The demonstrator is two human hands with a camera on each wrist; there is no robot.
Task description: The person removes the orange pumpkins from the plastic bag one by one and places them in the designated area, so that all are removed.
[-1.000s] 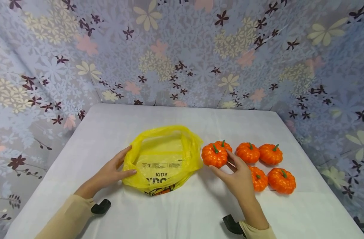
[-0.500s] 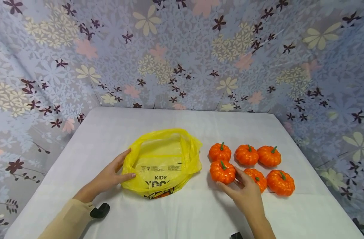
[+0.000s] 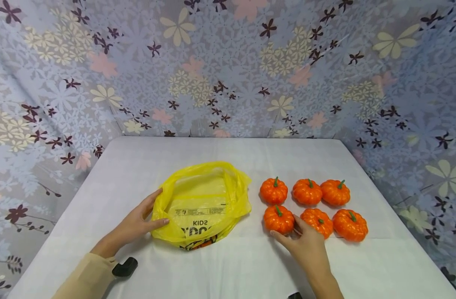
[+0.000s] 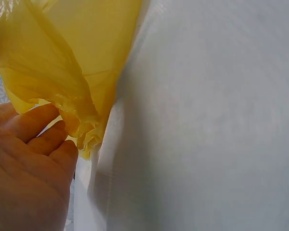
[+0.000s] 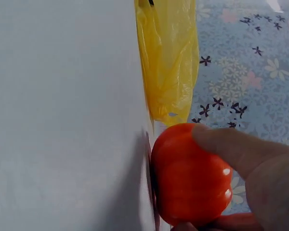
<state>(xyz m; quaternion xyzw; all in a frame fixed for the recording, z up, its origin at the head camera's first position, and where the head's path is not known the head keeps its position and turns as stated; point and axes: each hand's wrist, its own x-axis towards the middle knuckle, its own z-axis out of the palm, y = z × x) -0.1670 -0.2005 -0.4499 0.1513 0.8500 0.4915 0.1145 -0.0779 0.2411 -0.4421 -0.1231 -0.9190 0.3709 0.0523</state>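
A yellow plastic bag [image 3: 201,207] with dark print stands on the table, its mouth spread wide. My left hand [image 3: 132,226] rests against the bag's left side, thumb and fingers spread, and the left wrist view shows its fingers [image 4: 43,130] touching the plastic. To the right of the bag, my right hand [image 3: 306,245] grips a small orange pumpkin [image 3: 278,221] with a green stem. The right wrist view shows the thumb [image 5: 221,142] on the pumpkin [image 5: 190,178], which sits at the tabletop.
Several more orange pumpkins stand close by: one behind [image 3: 273,192] the gripped pumpkin, others to its right, such as the rightmost front pumpkin [image 3: 350,225]. A white cloth [image 3: 220,274] covers the table. Floral fabric [image 3: 228,74] hangs behind it and at both sides.
My right hand has moved the gripped pumpkin away from beside the bag, toward me and down to the table in front of another pumpkin. The left hand stays at the bag.
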